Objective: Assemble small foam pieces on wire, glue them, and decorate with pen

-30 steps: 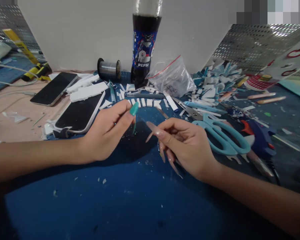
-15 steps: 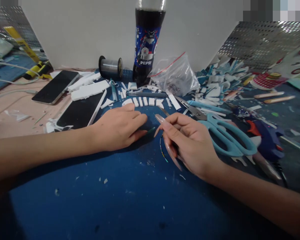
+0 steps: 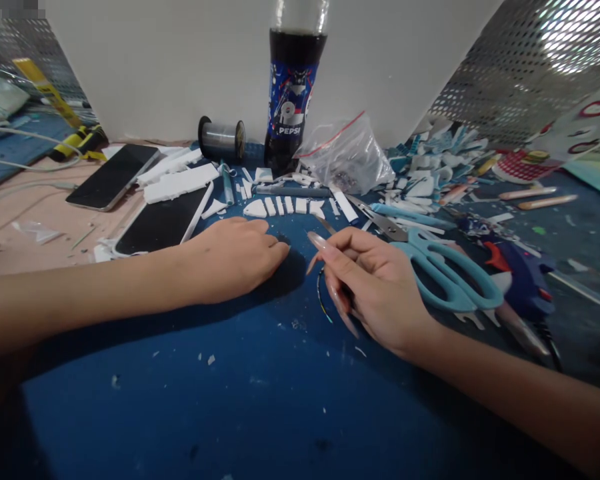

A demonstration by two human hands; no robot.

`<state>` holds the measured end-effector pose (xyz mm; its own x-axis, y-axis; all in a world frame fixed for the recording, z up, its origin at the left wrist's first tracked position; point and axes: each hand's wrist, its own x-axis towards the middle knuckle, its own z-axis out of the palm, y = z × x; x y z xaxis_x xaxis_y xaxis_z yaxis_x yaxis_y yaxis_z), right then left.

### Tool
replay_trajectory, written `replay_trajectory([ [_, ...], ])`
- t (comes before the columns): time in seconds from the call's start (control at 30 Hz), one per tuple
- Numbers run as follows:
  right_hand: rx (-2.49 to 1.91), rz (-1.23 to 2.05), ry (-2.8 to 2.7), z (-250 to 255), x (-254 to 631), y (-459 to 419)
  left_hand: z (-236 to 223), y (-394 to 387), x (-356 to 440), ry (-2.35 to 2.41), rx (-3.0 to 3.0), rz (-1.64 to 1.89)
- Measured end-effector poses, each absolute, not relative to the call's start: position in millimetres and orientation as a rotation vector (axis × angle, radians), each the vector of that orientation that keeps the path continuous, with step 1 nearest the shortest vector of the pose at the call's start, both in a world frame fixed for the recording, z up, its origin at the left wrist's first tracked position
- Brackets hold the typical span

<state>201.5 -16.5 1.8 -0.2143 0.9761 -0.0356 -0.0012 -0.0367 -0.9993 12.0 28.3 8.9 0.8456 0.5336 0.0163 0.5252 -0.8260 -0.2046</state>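
Note:
My left hand (image 3: 237,259) is closed above the blue mat (image 3: 190,400), its fingers curled down. Whatever they hold, if anything, is hidden. To its right, my right hand (image 3: 373,283) is closed in a pinch, long pale nails pointing left. A thin dark strand (image 3: 321,299) with yellow and teal at its lower end curves down from the right fingers. Beyond the hands lie several white cut pieces (image 3: 280,206) in a row, one of them pointed. Light-blue-handled scissors (image 3: 450,280) lie just right of my right hand.
A Pepsi bottle (image 3: 293,100) stands behind, between a spool of clear line (image 3: 223,140) and a zip bag (image 3: 350,157). Two dark-screened devices, a phone (image 3: 114,177) and a larger one (image 3: 160,223), lie left. Scraps (image 3: 430,167) and a blue glue gun (image 3: 523,280) occupy the right.
My left hand has drawn slightly left, away from the right, and its green-tipped thumb is tucked out of sight. The right hand keeps its pinch. The view has shifted a little.

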Motion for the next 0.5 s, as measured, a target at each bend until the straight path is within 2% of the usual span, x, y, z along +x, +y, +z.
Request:
replay_trajectory([
  [0.1, -1.111, 1.415, -1.342, 1.6, 201.9, -15.8, 12.8, 33.3, 11.0, -1.019, -2.886, -0.144],
  [0.4, -1.085, 1.306, -1.414, 1.6, 204.5, -18.6, 18.5, 10.6, 11.1, -1.968, -3.251, -1.59],
  [0.5, -1.082, 1.243, -1.487, 3.3, 204.4, -21.8, 11.0, 2.4, 14.4, -2.166, -3.467, -1.927],
])
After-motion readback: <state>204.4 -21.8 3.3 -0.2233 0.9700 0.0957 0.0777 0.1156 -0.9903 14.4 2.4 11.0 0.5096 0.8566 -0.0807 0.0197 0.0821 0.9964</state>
